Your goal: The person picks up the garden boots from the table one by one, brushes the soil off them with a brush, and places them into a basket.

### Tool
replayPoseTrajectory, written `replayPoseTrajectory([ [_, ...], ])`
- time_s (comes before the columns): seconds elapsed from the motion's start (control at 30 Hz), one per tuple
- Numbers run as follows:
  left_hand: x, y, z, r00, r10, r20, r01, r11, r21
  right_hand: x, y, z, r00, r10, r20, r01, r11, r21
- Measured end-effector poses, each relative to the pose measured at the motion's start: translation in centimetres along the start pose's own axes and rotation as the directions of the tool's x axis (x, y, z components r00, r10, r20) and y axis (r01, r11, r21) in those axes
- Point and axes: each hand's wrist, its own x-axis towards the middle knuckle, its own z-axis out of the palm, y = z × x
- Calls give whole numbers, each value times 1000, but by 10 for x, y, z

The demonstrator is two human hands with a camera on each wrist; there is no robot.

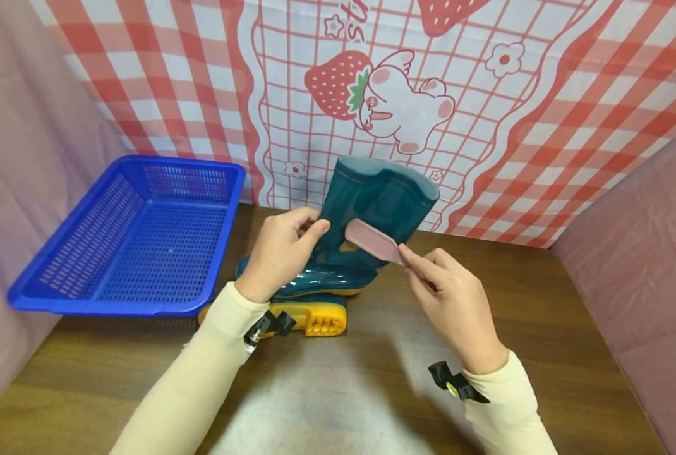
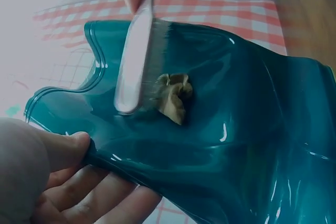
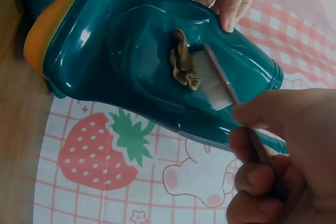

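Note:
A dark green rubber boot [image 1: 389, 196] stands tilted on the table in the head view, its opening toward the back wall. My left hand [image 1: 281, 249] grips the edge of its shaft, with the thumb on the near face and fingers behind. My right hand [image 1: 454, 300] pinches the handle of a pink brush [image 1: 370, 240] with pale bristles. In the left wrist view, the bristles meet the shaft right beside a crumpled brown clump [image 2: 174, 98] stuck on the boot. The right wrist view shows the same clump [image 3: 182, 64] at the bristle tips.
A second green boot with a yellow sole [image 1: 326, 319] lies on its side in front of the first. On the left stands a blue perforated basket [image 1: 127, 308]. A strawberry-print checked cloth [image 1: 486, 114] hangs behind the wooden table [image 1: 349, 392]. Pink cloth [image 1: 639, 183] borders both sides.

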Motion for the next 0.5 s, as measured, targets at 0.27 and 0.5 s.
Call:
replayPoseTrajectory([
  [0.27,1,-3,2,999,-51,-5,51,999,5,-1,3,1,997,52,62,-53,999,6],
  [0.5,1,-5,4,998,-67,-9,67,998,17,-1,2,-3,990,93,103,-93,996,-5],
])
